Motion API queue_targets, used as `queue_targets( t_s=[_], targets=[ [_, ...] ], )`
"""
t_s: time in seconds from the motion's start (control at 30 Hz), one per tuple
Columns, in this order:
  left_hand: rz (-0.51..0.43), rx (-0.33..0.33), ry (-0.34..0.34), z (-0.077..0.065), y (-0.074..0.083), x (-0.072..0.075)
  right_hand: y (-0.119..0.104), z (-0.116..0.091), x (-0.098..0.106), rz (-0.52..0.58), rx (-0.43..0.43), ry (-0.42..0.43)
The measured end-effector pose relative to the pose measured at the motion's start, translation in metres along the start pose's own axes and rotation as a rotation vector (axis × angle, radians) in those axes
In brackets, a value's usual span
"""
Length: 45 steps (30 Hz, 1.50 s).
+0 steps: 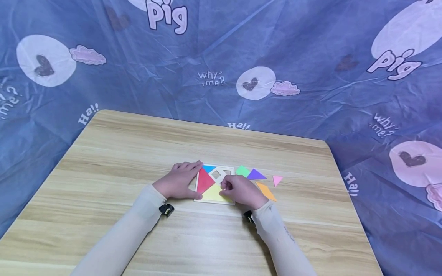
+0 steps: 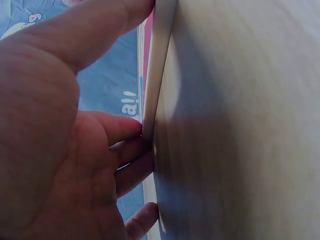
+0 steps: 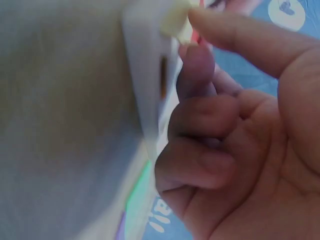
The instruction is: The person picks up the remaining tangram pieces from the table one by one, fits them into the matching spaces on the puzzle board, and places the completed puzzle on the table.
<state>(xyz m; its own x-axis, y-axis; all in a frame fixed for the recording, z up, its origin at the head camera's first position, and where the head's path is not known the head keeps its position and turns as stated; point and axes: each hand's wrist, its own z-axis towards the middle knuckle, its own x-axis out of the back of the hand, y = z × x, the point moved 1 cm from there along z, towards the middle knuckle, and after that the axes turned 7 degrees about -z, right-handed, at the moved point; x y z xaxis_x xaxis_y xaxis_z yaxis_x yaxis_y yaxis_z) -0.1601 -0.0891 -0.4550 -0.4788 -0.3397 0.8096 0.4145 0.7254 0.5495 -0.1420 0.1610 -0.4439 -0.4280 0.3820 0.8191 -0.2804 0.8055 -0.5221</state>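
A white-framed tangram board [image 1: 226,167] lies on the table, with a red triangle [image 1: 204,181], a blue triangle [image 1: 208,168] and a yellow triangle [image 1: 211,194] in it. My left hand [image 1: 181,178] rests along the board's left edge, fingertips at the far corner and thumb at the near one. In the left wrist view its thumb and fingers touch the frame's side [image 2: 161,65]. My right hand [image 1: 244,189] is over the board's right part, fingers curled. In the right wrist view thumb and index finger pinch at the yellow triangle [image 3: 175,21], which overlaps the frame's edge.
Right of the board lie loose pieces: a green one [image 1: 243,171], a purple triangle [image 1: 256,174], an orange parallelogram [image 1: 266,191] and a pink triangle [image 1: 277,180]. The wood-grain table [image 1: 145,142] ends at a blue printed cloth [image 1: 172,76] behind and at the sides.
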Motion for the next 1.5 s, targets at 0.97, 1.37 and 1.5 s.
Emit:
queue_targets(
  t_s=[0.97,1.37,1.5],
  targets=[
    [0.005,0.028,-0.002,0.0017,0.0022,0.0003,0.0070,-0.0029,0.0069,0.083,-0.078,-0.119],
    [-0.004,0.015,-0.012,0.0003,0.0030,0.0026,0.0050,-0.0043,0.0085,0.044,0.005,-0.130],
    [-0.006,0.012,-0.014,-0.0002,0.0036,0.0032,0.0054,-0.0056,0.0116,0.045,0.027,-0.141]
  ],
)
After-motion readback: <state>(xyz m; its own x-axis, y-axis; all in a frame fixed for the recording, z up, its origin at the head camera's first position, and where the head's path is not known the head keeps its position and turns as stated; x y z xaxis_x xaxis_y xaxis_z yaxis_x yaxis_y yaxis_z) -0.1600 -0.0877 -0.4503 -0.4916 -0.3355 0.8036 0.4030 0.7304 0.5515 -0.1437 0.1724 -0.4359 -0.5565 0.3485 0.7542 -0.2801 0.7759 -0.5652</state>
